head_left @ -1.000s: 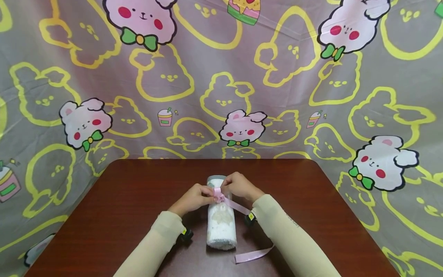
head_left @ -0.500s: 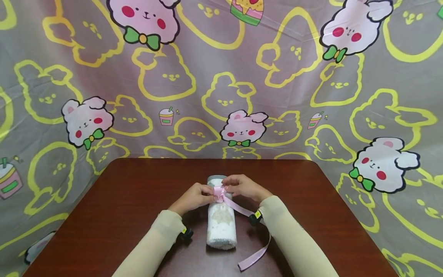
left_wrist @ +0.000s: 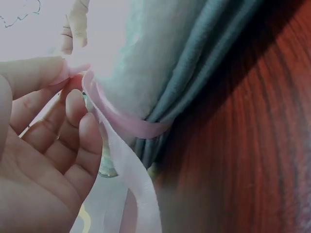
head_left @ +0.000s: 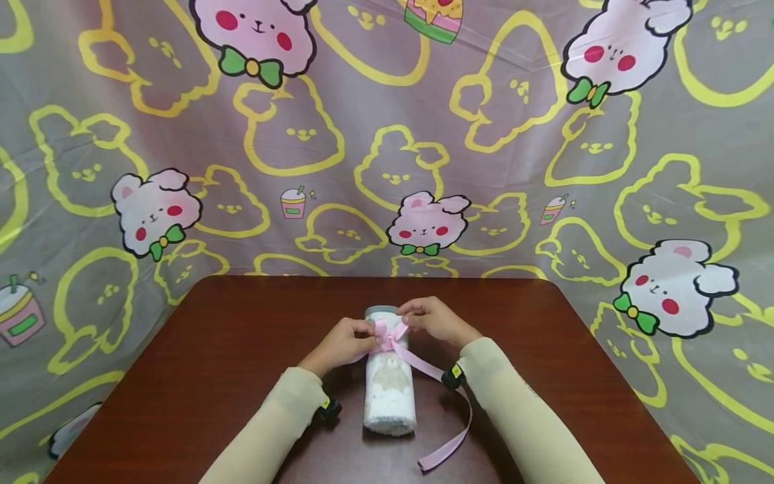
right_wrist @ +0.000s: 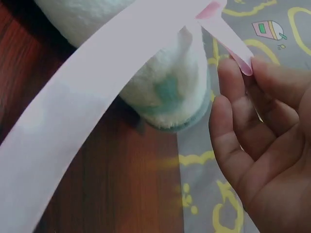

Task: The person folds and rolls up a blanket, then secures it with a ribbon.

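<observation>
A rolled white towel (head_left: 390,396) with a grey-green edge and a beige patch lies lengthwise on the table. Round its far part runs a pink ribbon (head_left: 389,340), formed into a bow on top. My left hand (head_left: 343,346) pinches the bow's left side between thumb and forefinger, its other fingers loosely curled in the left wrist view. On the opposite side, my right hand (head_left: 440,321) pinches the tip of the right loop (right_wrist: 235,48), thumb against forefinger. One long ribbon tail (head_left: 447,454) trails past the right wrist onto the table.
The reddish-brown wooden table (head_left: 260,306) has rounded far corners. Behind and beside it hangs a grey cloth (head_left: 338,121) printed with rabbits and yellow outlines. A small black wrist camera (head_left: 451,376) sits close to the ribbon tail.
My right hand has moved right and slightly up, drawing out a loop, so the bunched ribbon now shows as a bow. The left hand stays at its side. The tail's free end shifted slightly.
</observation>
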`<state>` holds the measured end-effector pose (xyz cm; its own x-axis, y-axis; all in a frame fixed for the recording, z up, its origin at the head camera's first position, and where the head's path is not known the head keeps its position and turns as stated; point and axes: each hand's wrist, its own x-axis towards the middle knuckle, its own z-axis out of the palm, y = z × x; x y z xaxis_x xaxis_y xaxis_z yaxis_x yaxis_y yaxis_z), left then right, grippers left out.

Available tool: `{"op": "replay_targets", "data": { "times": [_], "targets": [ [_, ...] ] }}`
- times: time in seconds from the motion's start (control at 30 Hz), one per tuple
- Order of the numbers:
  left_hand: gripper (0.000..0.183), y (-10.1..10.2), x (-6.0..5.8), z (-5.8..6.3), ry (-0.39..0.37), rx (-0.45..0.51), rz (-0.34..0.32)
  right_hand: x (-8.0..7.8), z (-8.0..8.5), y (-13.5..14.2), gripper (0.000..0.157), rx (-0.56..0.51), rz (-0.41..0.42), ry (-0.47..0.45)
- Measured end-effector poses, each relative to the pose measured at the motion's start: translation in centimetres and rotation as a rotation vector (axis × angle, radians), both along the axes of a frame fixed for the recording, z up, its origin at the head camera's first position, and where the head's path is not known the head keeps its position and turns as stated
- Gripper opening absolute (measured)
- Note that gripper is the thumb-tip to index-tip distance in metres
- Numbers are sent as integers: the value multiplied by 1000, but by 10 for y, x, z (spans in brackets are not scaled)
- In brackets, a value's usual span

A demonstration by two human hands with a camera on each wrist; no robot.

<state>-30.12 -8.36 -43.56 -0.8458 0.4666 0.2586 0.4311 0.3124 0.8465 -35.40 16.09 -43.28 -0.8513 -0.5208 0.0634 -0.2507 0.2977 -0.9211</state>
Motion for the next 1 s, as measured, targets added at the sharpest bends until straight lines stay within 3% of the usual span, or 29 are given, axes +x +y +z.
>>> {"op": "replay_targets", "data": {
  "times": [0.17, 0.23, 0.4, 0.6, 0.8, 1.0],
  "targets": [
    [11, 1, -15, -23, -48, 26, 49, 1, -3, 3, 25, -33, 6, -19],
    [12, 0, -16, -25, -57, 31, 48, 2, -6, 2, 30, -41, 24, -22],
    [11, -3, -17, -27, -57, 35, 32, 5, -12, -1, 42, -32, 24, 30],
    [10, -4, -16, -25, -88, 46, 38, 3, -9, -1, 35, -77, -44, 12],
    [10, -3, -15, -22, -79, 65, 33, 1, 2, -1, 33, -96, -27, -41],
    [11, -4, -15, -23, -79, 40, 59, 0, 12, 0, 29, -85, -23, -21]
  ]
}}
